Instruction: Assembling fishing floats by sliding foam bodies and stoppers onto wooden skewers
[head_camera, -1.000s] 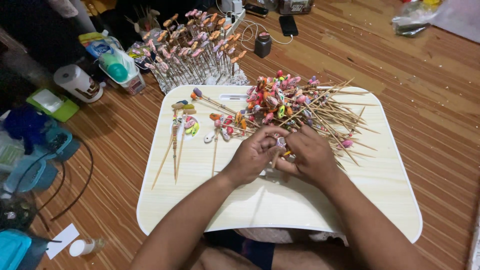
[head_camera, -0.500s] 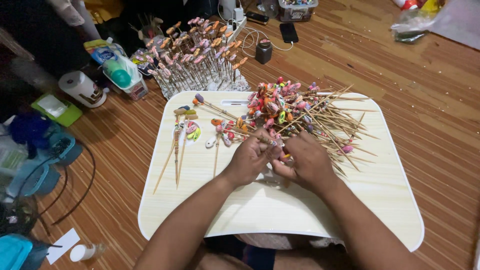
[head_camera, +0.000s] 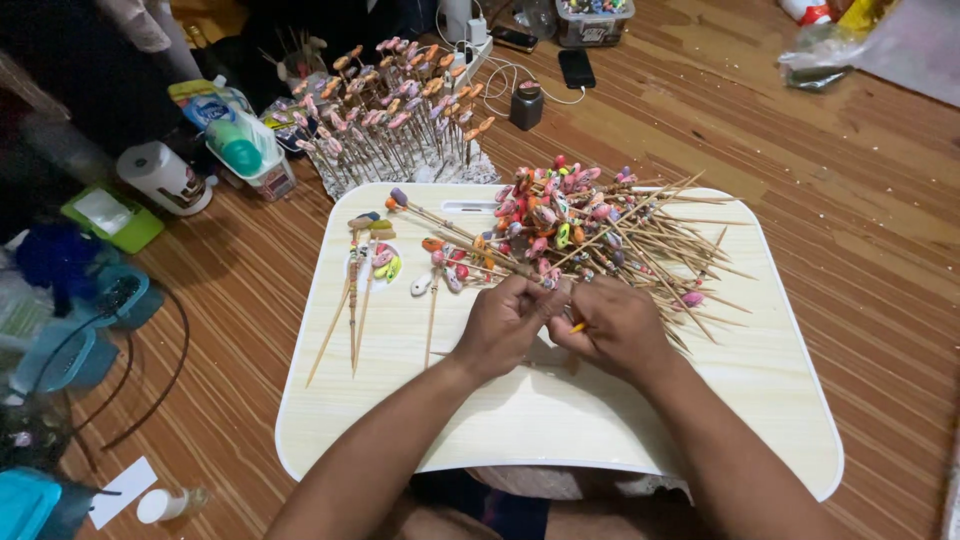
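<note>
Head view shows both sets of fingers bunched together over the middle of the surface. My left hand (head_camera: 505, 325) has its fingers (head_camera: 532, 296) curled in and pinched on a thin wooden stick (head_camera: 470, 243), which runs up and to the left to a small dark bead at its tip. My right hand (head_camera: 615, 328) closes around something small and orange (head_camera: 578, 327) that just peeps out between the knuckles; I cannot tell what it is, nor whether it already touches the stick. I judge this to be the step of fitting a little coloured piece onto a stick, and the next move calls for a steady, fine pinch, keeping the point clear of the heap.

That heap of decorated sticks (head_camera: 590, 225) lies just beyond my knuckles, tangled, coloured ends toward the middle. To the left, a few finished sticks (head_camera: 355, 290) lie side by side, apart from the heap.

All this sits on a pale wooden lap tray (head_camera: 740, 420) with rounded corners, resting over my legs. Beyond it, on the striped wooden floor (head_camera: 860, 200), more sticks stand upright in a block (head_camera: 400, 110). A phone on its cable (head_camera: 577, 68), a white roll (head_camera: 163, 178) and a green-capped bottle (head_camera: 236, 150) lie around.
</note>
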